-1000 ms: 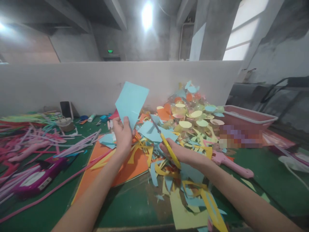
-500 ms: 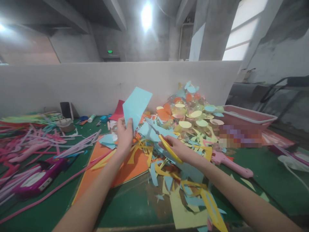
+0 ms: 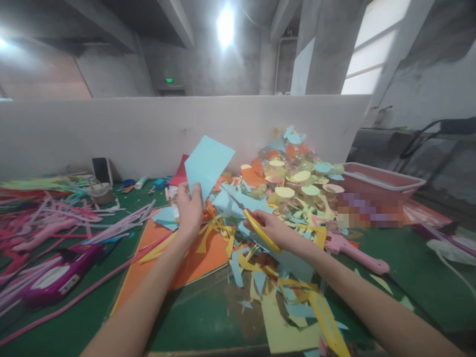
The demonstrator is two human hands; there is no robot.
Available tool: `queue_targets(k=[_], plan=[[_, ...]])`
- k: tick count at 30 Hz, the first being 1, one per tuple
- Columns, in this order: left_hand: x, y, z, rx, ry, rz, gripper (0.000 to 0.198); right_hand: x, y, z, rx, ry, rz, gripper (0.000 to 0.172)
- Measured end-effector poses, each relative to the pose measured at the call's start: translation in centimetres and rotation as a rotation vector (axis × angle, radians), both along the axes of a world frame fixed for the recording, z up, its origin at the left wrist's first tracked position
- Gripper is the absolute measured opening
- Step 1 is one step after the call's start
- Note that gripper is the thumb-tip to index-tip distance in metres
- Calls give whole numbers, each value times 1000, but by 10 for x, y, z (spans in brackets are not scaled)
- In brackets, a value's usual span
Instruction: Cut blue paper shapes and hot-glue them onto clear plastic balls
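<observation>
My left hand pinches the lower corner of a light blue paper sheet and holds it up above the table. My right hand grips yellow-handled scissors; their blades point up and left toward the sheet, with the tips just right of its lower edge. Both hands hover over a heap of coloured paper scraps and an orange sheet lying on the green table.
A pile of clear balls with paper discs rises behind my right hand. A pink basin and a pink tool lie to the right. Pink strips, a magenta case and a phone lie left. A white partition runs behind.
My left hand has carried the blue sheet to the right and a little lower, toward the scissors. My right hand has lifted the scissors slightly up and left.
</observation>
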State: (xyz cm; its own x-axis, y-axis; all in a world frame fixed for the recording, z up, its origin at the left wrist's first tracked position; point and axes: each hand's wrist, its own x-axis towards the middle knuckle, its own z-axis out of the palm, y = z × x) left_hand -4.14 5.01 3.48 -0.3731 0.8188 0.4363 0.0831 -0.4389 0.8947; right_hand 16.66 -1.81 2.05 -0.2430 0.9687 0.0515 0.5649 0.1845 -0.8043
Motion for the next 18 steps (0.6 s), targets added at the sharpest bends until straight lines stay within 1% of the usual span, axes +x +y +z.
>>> queue_targets(k=[3, 6, 9, 14, 18], plan=[[2, -2, 1, 2, 27, 1, 16, -1, -1, 0, -21, 7, -10, 39], [4, -4, 1, 7, 54, -35, 17, 0, -2, 1, -36, 53, 1, 40], [6, -5, -2, 30, 85, -68, 21, 2, -5, 6, -66, 90, 40, 41], [7, -7, -7, 65, 170, -75, 24, 1, -12, 15, -113, 79, 95, 41], [8, -8, -6, 92, 194, -76, 24, 1, -10, 13, -100, 98, 133, 40]])
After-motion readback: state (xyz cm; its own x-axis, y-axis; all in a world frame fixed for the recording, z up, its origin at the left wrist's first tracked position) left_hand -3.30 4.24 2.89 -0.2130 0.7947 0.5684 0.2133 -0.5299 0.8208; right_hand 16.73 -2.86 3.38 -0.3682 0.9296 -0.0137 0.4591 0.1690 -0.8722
